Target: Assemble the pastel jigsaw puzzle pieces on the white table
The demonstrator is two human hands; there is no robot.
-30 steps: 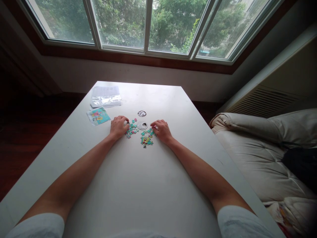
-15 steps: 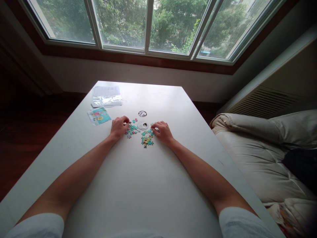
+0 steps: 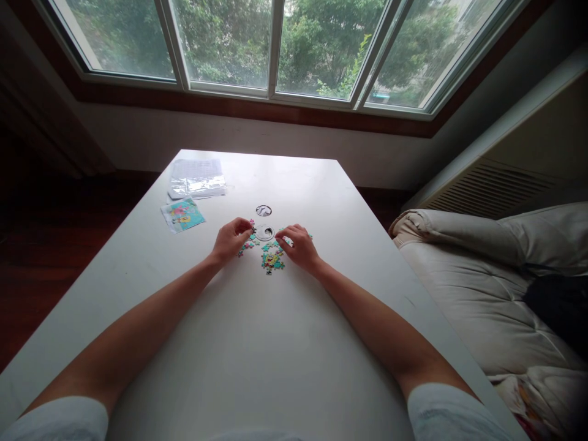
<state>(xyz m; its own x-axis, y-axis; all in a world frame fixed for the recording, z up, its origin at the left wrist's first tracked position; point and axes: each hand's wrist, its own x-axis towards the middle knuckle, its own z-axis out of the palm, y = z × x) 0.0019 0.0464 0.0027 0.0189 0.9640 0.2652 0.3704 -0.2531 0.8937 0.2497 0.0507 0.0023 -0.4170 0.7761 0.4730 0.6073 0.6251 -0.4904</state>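
Note:
Small jigsaw puzzle pieces in teal, pink and yellow lie on the white table [image 3: 257, 343]. My left hand [image 3: 231, 240] is pinched at the left of the pile, a small dark puzzle piece [image 3: 253, 230] at its fingertips. Beneath and beside it are loose pieces [image 3: 250, 244]. Across from it, my right hand [image 3: 301, 246] has thumb and forefinger drawn together; whatever is between them is too small to make out. Nearer me sits a joined, mostly yellow and teal cluster of puzzle pieces [image 3: 272, 260]. Between the hands is a round ring-marked disc [image 3: 264, 233].
Another round disc [image 3: 263, 211] lies farther back. To the left are a picture card [image 3: 182, 214] in a clear sleeve and a plastic bag [image 3: 198, 177]. A cream sofa [image 3: 454, 288] stands right of the table, and windows [image 3: 225, 43] line the far wall.
My left hand has shifted right towards the disc with a dark piece at its fingertips. My right hand has come slightly left, its fingertips nearer the disc.

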